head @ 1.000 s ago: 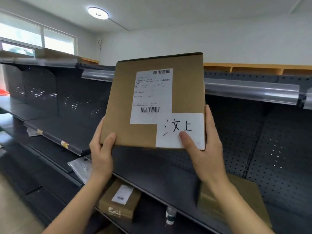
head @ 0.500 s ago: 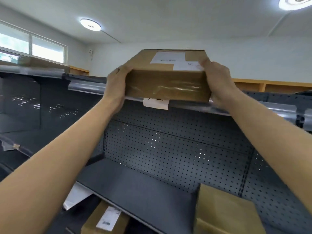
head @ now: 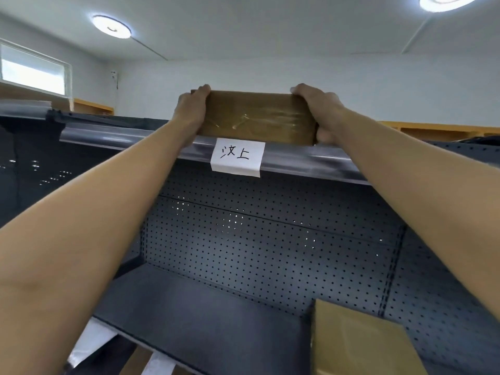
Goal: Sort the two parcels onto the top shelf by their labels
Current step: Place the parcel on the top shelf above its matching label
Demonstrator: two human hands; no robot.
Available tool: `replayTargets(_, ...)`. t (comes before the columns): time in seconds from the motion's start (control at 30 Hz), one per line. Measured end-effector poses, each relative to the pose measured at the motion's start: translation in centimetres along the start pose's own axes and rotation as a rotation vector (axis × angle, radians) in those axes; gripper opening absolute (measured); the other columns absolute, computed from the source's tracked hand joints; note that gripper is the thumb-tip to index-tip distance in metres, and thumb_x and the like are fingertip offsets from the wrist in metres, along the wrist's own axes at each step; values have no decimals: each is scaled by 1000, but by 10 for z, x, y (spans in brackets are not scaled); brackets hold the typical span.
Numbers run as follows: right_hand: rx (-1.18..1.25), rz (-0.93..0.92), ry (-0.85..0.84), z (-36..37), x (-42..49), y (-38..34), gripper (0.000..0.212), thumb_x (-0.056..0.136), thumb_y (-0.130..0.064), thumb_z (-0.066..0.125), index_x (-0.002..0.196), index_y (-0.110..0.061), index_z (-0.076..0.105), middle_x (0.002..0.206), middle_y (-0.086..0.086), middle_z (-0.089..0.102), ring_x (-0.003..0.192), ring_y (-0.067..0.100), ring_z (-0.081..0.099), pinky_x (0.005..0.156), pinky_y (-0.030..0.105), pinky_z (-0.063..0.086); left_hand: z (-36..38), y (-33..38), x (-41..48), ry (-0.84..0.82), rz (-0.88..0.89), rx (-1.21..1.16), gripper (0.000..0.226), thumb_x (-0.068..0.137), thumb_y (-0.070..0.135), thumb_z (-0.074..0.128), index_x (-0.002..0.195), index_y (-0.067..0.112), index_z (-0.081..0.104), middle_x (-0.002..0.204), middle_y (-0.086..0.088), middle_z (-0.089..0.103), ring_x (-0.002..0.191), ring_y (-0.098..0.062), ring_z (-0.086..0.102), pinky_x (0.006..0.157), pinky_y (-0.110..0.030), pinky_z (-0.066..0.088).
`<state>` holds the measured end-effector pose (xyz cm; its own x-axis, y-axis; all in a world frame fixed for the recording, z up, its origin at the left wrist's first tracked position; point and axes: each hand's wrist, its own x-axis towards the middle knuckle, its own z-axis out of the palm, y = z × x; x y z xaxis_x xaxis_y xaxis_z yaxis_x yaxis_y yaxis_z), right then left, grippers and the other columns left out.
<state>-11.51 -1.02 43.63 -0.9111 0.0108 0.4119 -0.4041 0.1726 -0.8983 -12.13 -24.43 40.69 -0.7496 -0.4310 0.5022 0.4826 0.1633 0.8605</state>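
The dark metal shelving unit (head: 270, 239) fills most of the view, its perforated back panel pierced with small holes, and its top shelf (head: 311, 161) shows only as a silvery front rail — the surface above is hidden from below. On that rail hangs one white paper label (head: 236, 157) with two handwritten characters. Directly above the label sits a brown cardboard parcel (head: 258, 117), its taped front side facing the camera and its bottom edge at the rail; how far it rests on the shelf cannot be told, and its own label is out of sight. The left hand (head: 190, 109) clasps the parcel's left end, fingers curled over the top corner. The right hand (head: 316, 104) clasps the right end the same way, thumb low at the bottom corner. Both forearms run out of frame.

One shelf down, at the lower right, a second cardboard parcel (head: 359, 345) stands on the middle shelf (head: 203, 315) (cut off by the frame). Below that shelf's front lip, white sheets (head: 92, 345) and brown patches peek out, too cropped to identify. Two round ceiling lights (head: 111, 25) glow overhead.
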Motion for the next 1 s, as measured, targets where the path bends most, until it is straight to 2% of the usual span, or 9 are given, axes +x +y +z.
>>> replayTargets(0.13, 2, 60, -18, -6, 15, 12, 38, 86, -46, 71, 108, -16, 63, 101, 8, 69, 89, 25, 70, 86, 41, 61, 6, -1, 10, -80, -5, 69, 58, 96, 49, 48, 129, 2, 50, 122, -14, 64, 108, -29, 65, 97, -45, 54)
replayTargets(0.3, -43, 65, -66, -8, 20, 21, 35, 93, -49, 64, 99, -14, 61, 91, 4, 66, 80, 19, 66, 61, 29, 54, 7, -1, 14, -153, -51, 126, 48, 100, 34, 55, 128, -4, 48, 98, -11, 63, 79, -21, 64, 56, -31, 57)
replayTargets(0.43, -168, 10, -61, -1, 20, 21, 46, 92, -54, 61, 110, -12, 60, 92, -1, 60, 82, 14, 58, 60, 24, 42, 5, -14, 32, -42, 1, 239, 60, 93, 44, 61, 130, -2, 45, 126, -22, 61, 110, -36, 63, 93, -48, 55)
replayTargets(0.5, -218, -13, -45, 1, 22, 22, 51, 92, -57, 60, 112, -11, 58, 92, -2, 58, 79, 12, 54, 68, 24, 42, 8, -12, 29, -29, 12, 315, 63, 95, 46, 58, 134, -1, 44, 131, -23, 58, 116, -38, 60, 100, -46, 51)
replayTargets(0.6, -284, -45, -21, 2, 24, 24, 58, 89, -63, 58, 113, -10, 57, 106, 3, 60, 91, 18, 56, 85, 33, 40, 15, -8, 25, 22, 35, 440, 57, 101, 40, 51, 138, -2, 43, 140, -23, 52, 121, -38, 56, 89, -35, 43)
replayTargets(0.73, -337, -56, -12, 2, 17, 22, 65, 91, -66, 52, 120, -9, 55, 118, 8, 56, 103, 25, 52, 86, 35, 39, 23, -9, 16, 103, 74, 494, 44, 105, 33, 45, 132, -2, 49, 142, -22, 46, 94, -31, 50, 78, -34, 36)
replayTargets(0.83, -379, -84, 57, 1, 16, 21, 77, 92, -70, 47, 132, -5, 52, 116, 9, 56, 100, 25, 52, 82, 34, 40, 26, -14, 6, 142, 138, 488, 42, 105, 31, 41, 126, -3, 51, 132, -22, 54, 91, -30, 52, 76, -34, 37)
replayTargets(0.93, -521, -251, 173, -5, 11, 20, 59, 94, -69, 41, 98, -14, 60, 92, 6, 55, 89, 22, 53, 75, 30, 38, 28, -17, -10, 176, 243, 468, 48, 106, 31, 35, 141, -1, 42, 142, -21, 52, 124, -33, 52, 90, -34, 40)
replayTargets(1.0, -623, -408, 201, -12, -2, 19, 53, 100, -58, 41, 111, -13, 66, 113, 8, 66, 107, 21, 60, 89, 27, 36, 30, -19, -27, 199, 341, 454, 52, 106, 29, 35, 150, 2, 35, 153, -15, 44, 143, -27, 37, 112, -32, 31)
